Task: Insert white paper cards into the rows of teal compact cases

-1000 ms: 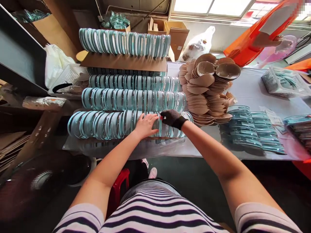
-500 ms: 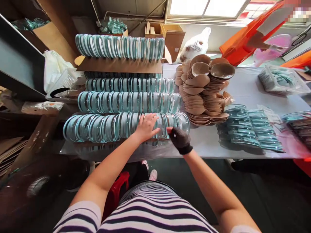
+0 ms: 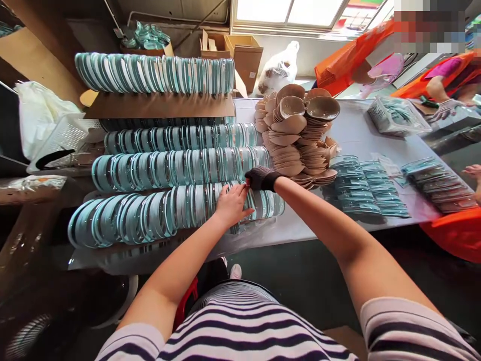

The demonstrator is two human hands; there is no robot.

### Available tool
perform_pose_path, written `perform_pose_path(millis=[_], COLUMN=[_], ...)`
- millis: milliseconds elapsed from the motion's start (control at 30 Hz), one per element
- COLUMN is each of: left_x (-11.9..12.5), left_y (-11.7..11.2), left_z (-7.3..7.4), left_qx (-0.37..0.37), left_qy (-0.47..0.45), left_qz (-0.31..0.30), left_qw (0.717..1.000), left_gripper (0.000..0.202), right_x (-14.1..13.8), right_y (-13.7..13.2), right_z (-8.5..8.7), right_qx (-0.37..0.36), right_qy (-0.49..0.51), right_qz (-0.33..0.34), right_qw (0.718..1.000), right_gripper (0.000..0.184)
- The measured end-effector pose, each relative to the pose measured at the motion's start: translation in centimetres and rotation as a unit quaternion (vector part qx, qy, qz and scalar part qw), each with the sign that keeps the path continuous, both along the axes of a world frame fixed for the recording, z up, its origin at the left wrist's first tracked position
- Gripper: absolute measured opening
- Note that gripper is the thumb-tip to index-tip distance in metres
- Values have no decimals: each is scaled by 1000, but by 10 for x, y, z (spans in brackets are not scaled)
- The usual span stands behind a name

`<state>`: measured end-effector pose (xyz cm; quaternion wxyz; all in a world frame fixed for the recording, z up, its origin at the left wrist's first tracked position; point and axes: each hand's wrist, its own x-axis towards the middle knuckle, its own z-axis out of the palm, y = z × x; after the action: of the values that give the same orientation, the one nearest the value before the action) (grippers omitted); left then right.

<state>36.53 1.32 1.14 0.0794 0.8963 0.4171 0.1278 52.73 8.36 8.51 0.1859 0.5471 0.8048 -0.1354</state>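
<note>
Both hands meet on the nearest row of discs [image 3: 150,215], seen from the head camera. The left hand [image 3: 232,204], bare, lies over the rims with fingers spread and loose, clasping nothing. The right hand [image 3: 262,178], in a black mesh glove, curls over the row's far edge just beyond the left fingertips, almost touching them; whether it pinches a disc cannot be told. The clear, teal-rimmed discs stand on edge, face to face, so the row's long axis runs left to right across both hands. Most of it stretches away to the left of the left hand, with only a short end past the glove, under the right forearm. Just beyond the hands lie a second row [image 3: 169,168] and a third row [image 3: 176,138], parallel, then a top row [image 3: 150,72] on a cardboard sheet [image 3: 158,105]. Close to the right of the glove sits a heap of tan shell-shaped pieces [image 3: 296,135]. Farther right, flat packets [image 3: 361,185] lie on the table [image 3: 353,130], and another person's hand [image 3: 473,171] shows at the edge.
</note>
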Motion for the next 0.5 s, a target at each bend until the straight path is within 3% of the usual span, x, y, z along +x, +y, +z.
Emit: perform_pose_path(millis=[67,133,267,367,433,500], left_x=[2,3,4,3,2,3], left_y=[0,0,0,-3,-5,-8], left_z=[0,1,1,3,6,10], left_qx=[-3,-5,-12,-13,-16,-23], left_qy=[-2,0,10,14,19,25], left_qz=[3,5,9,17,24,28], left_qw=[1000,1000,1000,1000,999,999], left_gripper=[71,70,71,70,70,68], right_x=[15,28,32,21,18,25], right_y=[-35,-77,-152,-180,-185,-180], right_z=[-8,-29,-100,-146,-158,-147], right_qx=[51,75,142,187,193,211], right_qy=[60,111,125,102,109,142], right_qz=[-19,-44,-99,-148,-158,-150], right_qw=[997,990,977,966,962,955], right_gripper=[25,23,26,28,27,27])
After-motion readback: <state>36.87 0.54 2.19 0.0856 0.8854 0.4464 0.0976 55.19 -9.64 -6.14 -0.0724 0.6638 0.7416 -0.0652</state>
